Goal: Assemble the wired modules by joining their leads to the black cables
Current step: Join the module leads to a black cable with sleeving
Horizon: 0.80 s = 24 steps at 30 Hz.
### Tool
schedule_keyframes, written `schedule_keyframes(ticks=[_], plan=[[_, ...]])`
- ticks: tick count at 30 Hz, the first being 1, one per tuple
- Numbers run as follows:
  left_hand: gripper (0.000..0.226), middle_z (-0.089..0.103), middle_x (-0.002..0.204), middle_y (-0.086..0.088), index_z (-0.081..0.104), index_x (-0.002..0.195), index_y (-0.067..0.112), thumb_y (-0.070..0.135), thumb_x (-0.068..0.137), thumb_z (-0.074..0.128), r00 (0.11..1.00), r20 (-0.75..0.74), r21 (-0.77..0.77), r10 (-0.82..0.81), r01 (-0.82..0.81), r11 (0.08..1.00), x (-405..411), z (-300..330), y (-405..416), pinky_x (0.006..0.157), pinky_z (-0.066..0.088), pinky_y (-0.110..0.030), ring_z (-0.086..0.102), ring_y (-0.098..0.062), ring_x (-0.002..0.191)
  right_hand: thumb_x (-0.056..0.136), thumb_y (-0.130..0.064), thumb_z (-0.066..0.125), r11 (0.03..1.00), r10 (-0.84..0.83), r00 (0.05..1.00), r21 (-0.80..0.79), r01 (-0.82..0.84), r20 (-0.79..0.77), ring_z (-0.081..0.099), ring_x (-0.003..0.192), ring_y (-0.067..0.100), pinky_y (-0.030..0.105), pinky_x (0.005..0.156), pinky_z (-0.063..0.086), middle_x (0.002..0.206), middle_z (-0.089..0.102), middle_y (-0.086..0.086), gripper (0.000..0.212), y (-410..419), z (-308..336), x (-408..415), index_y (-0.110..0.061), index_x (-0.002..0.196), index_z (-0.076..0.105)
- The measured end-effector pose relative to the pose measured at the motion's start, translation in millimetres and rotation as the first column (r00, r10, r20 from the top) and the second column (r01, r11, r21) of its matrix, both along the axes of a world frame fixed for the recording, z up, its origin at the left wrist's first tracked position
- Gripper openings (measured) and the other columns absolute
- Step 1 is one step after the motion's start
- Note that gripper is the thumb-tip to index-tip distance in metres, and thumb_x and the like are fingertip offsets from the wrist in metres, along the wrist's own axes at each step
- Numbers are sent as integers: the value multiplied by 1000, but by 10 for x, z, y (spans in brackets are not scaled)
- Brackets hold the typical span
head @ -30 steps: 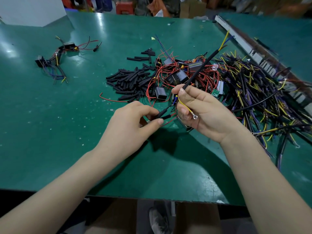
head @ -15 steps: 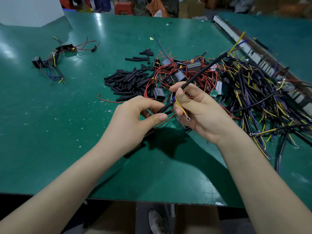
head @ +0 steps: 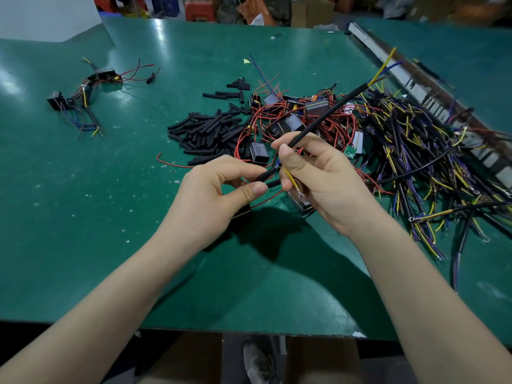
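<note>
**Sleeve and cable held end to end**

A black cable (head: 329, 113) is gripped in the right hand (head: 318, 181), with the fingers (head: 288, 159) curled round it near its lower end. The cable's long axis is laid on a diagonal: from the grip it rises up and away to the right, over the pile of modules (head: 291, 120), and is ended by bared yellow and blue leads pointing at the far right edge of the table (head: 110, 217). A yellow lead (head: 292, 180) with a ring terminal is left hanging below the right fingers.

A short black sleeve (head: 264, 176) is pinched between thumb and forefinger of the left hand (head: 213, 198). It is pointed toward the cable's near end, roughly in line with it, and the two ends are brought just beside each other; whether they touch cannot be told. A module seems to be held beneath the hands, but is mostly hidden.

The left hand is the nearer to the joint, so the next move is judged to be a sliding along this shared axis.
</note>
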<state>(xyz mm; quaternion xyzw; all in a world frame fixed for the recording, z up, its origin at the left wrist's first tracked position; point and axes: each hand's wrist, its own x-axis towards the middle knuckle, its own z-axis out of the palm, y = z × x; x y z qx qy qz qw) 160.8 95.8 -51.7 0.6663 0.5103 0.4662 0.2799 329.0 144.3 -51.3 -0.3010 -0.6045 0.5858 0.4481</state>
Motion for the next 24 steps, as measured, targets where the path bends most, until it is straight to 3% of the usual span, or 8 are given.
schedule_keyframes(ticks=[6,12,17,21,24], plan=[[19,62,83,14,69,96,26,14,82,71,1000,-17,-19,18,-18,1000,5,-1,1,73,37,-8,52,4,72,79,-24,71,999,-33,999,35,33,-18,49,53,15,21,50,38,60,59,-2,14,13,-6,4,-36,83,66],[19,62,83,11,66,92,36,19,84,68,999,-23,-17,34,-35,999,19,8,-25,74,40,-12,52,3,72,87,-13,65,991,-78,997,112,75,21,51,53,12,19,51,38,58,56,-1,15,-11,12,19,-27,90,60],[9,65,87,4,66,89,34,26,87,65,996,-23,-35,88,-89,995,35,4,-45,71,38,-9,52,1,73,92,-10,63,964,-140,981,244,104,134,53,57,14,17,54,40,58,57,-2,15,-42,27,7,-25,95,58],[15,67,88,3,64,83,41,27,87,66,992,-7,-21,122,-122,992,80,23,-32,73,43,-16,57,-7,76,93,-15,62,975,-139,980,190,111,143,51,53,4,14,53,42,58,61,-5,11,-30,39,12,-25,96,66],[20,65,83,8,62,82,45,26,87,67,988,-32,16,150,-150,989,100,24,-22,68,40,-11,53,0,71,93,-18,60,985,-139,975,127,118,175,49,52,2,12,53,41,59,64,-6,8,-14,39,34,-19,95,68]])
